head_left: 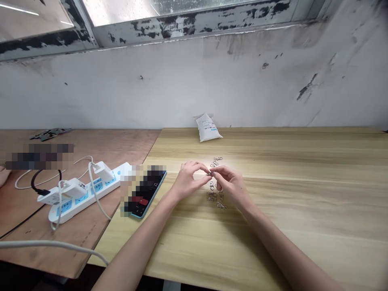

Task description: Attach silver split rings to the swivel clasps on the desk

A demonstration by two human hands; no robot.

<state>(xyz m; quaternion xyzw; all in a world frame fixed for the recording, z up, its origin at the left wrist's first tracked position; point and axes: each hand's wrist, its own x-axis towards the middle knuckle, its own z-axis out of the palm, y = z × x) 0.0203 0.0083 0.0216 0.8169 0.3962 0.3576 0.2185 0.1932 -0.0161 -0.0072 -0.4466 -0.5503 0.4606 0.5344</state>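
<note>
My left hand and my right hand meet over the light wood table. Thumb and forefinger of each pinch a small metal swivel clasp between them, held above the tabletop. Its details are too small to make out, and fingertips hide part of it. Just beyond the hands lie several loose silver clasps. Nearer to me, between my wrists, are more: one clasp, a small cluster and a separate clasp. My right fingers partly cover some of these.
A white plastic packet with a label rests at the back near the wall. To the left lies a phone, its screen lit. A white power strip with plugs and cables occupies the brown table. Another person's hand shows at the left edge.
</note>
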